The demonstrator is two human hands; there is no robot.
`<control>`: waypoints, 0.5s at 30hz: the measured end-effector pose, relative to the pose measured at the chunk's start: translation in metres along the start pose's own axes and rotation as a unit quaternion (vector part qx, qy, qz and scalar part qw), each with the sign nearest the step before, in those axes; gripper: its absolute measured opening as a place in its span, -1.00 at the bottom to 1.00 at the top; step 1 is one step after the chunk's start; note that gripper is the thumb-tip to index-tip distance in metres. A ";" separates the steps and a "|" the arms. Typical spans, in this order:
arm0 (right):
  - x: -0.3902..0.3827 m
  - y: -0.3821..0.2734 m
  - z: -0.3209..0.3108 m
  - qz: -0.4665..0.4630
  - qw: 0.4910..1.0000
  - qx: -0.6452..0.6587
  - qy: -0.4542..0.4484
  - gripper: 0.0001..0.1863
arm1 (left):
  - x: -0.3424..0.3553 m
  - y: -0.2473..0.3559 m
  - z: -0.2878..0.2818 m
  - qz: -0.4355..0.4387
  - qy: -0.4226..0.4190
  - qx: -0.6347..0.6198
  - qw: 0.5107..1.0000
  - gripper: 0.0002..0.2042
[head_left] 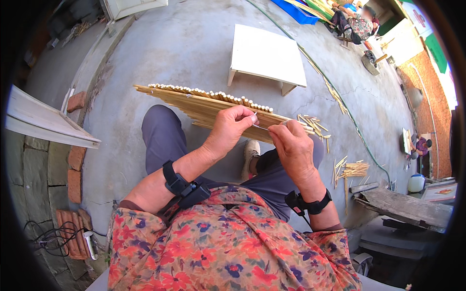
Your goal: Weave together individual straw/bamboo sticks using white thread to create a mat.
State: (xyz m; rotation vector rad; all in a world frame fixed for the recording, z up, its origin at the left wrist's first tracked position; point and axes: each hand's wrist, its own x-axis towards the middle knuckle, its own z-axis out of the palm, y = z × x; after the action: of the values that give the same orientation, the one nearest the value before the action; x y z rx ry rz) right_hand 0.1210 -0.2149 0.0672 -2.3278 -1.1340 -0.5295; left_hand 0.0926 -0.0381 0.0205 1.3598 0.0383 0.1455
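**Two hands at a mat of bamboo sticks, seated outdoors**

Left hand (228, 130): fingers bent, thumb and forefinger pinched on a thin pale strand (258, 125) that runs across to the other hand; the knuckles lie against the stick mat. A black strap with a small device sits on the wrist.

Right hand (292, 148): fingers curled inward, tips pinched on the other end of the same strand, just beside the left hand; a black band is on this wrist too.

Stick mat (204, 104): a flat row of pale bamboo sticks set side by side, cut ends showing along the far edge. It lies slanted across the lap, above the knees, higher at the left, and passes under both hands.

Clothing: grey trousers (162, 140), a red flowered top (218, 247), a light shoe (250, 153) on the ground between the knees.

Ground (184, 48): grey concrete. Loose sticks (314, 125) lie scattered near the right end of the mat, with a further bundle (354, 169) to the right.

Beyond the mat: a low white stool (266, 54), well apart from the hands. A green hose (340, 104) curves across the concrete at the right.

Left edge: red bricks (75, 102) and a white board (48, 123).

Far right corner: another person (357, 22) sits among more sticks.
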 end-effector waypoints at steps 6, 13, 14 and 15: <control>-0.022 -0.006 0.001 -0.027 0.996 0.016 -0.088 -0.70 | -0.001 0.002 0.001 -0.035 -0.015 -0.058 0.998 -0.90; -0.040 0.004 -0.034 0.033 0.974 0.157 -0.160 -0.74 | 0.001 0.018 -0.009 -0.081 -0.036 0.002 0.996 -0.89; -0.043 0.012 -0.043 0.054 0.979 0.173 -0.088 -0.76 | 0.001 0.018 -0.011 -0.085 -0.049 0.006 0.995 -0.89; -0.047 0.022 -0.051 0.075 0.979 0.186 -0.015 -0.78 | 0.001 0.018 -0.016 -0.077 -0.042 0.040 0.995 -0.89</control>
State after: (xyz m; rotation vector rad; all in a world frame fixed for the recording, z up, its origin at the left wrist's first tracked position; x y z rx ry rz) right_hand 0.1050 -0.2843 0.0772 -2.0757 -0.9651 -0.2054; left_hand 0.0899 -0.0189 0.0348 1.4360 0.0790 -0.0420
